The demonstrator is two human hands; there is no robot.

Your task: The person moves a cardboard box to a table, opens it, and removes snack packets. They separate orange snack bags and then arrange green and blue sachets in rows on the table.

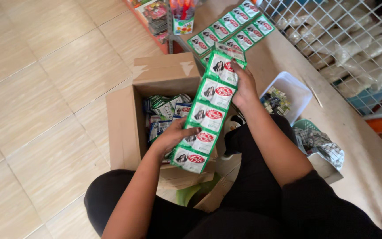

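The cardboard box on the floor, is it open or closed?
Open: the cardboard box has its flaps folded back, and sachet packets show inside.

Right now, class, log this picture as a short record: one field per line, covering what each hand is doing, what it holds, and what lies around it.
Setting: tiled floor beside a low counter
Left hand: grips the lower part of the sachet strip
Right hand: grips the strip's upper part
Strip: green and white joined sachets, held up over the box
Cardboard box: open, with more sachets inside
Counter items: second sachet strip, clear plastic tub, checked cloth
Behind counter: white wire mesh
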